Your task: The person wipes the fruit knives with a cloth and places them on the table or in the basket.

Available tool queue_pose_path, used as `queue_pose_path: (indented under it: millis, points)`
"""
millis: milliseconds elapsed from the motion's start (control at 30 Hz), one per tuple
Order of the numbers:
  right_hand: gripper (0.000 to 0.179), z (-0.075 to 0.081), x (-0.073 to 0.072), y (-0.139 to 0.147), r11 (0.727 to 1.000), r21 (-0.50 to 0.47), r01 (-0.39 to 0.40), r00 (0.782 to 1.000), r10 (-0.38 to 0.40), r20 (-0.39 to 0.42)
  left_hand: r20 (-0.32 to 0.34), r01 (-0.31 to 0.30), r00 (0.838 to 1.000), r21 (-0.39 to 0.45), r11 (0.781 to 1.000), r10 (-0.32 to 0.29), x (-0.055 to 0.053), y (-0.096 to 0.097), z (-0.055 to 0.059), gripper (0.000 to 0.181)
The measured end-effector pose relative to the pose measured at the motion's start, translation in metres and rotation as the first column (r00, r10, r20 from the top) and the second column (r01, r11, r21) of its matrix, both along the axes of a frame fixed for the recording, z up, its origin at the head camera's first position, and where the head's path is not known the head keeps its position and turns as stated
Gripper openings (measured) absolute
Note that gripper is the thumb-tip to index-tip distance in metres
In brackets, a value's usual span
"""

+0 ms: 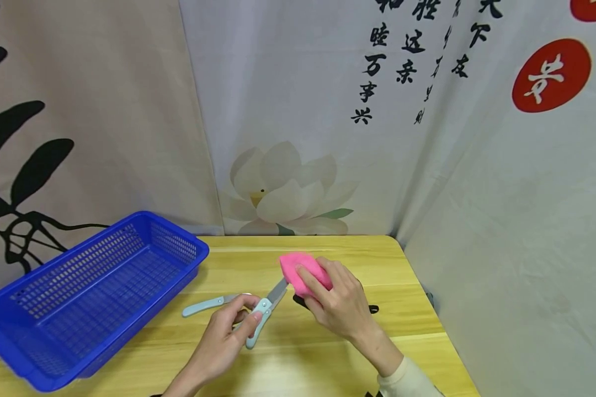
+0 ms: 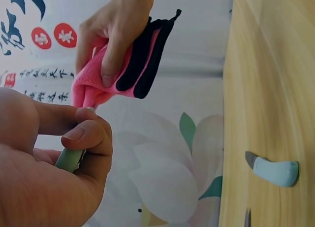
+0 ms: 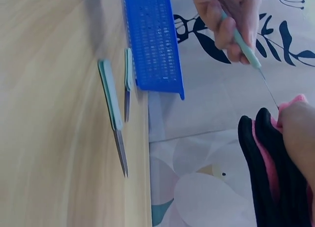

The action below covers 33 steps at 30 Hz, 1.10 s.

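Observation:
My left hand [image 1: 223,333] grips a small knife [image 1: 263,306] by its pale blue-green handle, blade pointing up and to the right. In my right hand [image 1: 342,303] is a folded pink cloth [image 1: 300,267] with black edging [image 3: 253,163], bunched under the fingers. The blade's tip meets the cloth's pink side, and that end is covered by the cloth. On the table below the hands lies a second, longer knife [image 3: 110,96] with the same pale handle. A third, shorter knife [image 3: 129,72] lies beside it, nearer the basket.
A blue perforated plastic basket [image 1: 99,364] stands on the left of the wooden table [image 1: 377,364], slanting across its edge. Behind the table hangs a pale curtain [image 1: 288,82] printed with a flower, leaves and writing; more curtain drops along the right side.

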State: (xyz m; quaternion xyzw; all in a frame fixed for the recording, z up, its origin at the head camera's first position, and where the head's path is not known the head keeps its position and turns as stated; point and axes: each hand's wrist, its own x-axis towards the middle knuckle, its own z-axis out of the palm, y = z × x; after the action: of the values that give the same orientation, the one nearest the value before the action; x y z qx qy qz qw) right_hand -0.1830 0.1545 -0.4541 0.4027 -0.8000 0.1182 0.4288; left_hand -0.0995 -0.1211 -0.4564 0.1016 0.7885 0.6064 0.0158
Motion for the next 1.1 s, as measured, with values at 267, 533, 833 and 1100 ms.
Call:
queue_pose_path:
  millis: [267,533,833,1100]
  points:
    - [0.053,0.004,-0.004,0.012,0.996,-0.028,0.079,0.996,-0.078,0.046,0.034,-0.008,0.999,-0.004,1.0,0.009,-0.001,0.002,-0.002,0.015]
    - [0.041,0.001,0.01,0.002,0.999,-0.038,-0.009,0.999,0.01,0.034,0.051,-0.076,0.996,-0.013,0.997,0.077,-0.004,0.003,-0.003,0.015]
    - [0.038,-0.002,0.029,-0.023,0.99,0.012,-0.144,0.989,0.144,-0.039,0.05,-0.084,0.995,-0.025,0.996,0.086,-0.007,0.004,0.001,0.018]
    - [0.04,-0.005,0.035,-0.03,0.986,0.049,-0.159,0.987,0.16,-0.021,0.006,-0.05,0.999,0.002,0.999,0.05,-0.005,0.004,0.002,0.012]
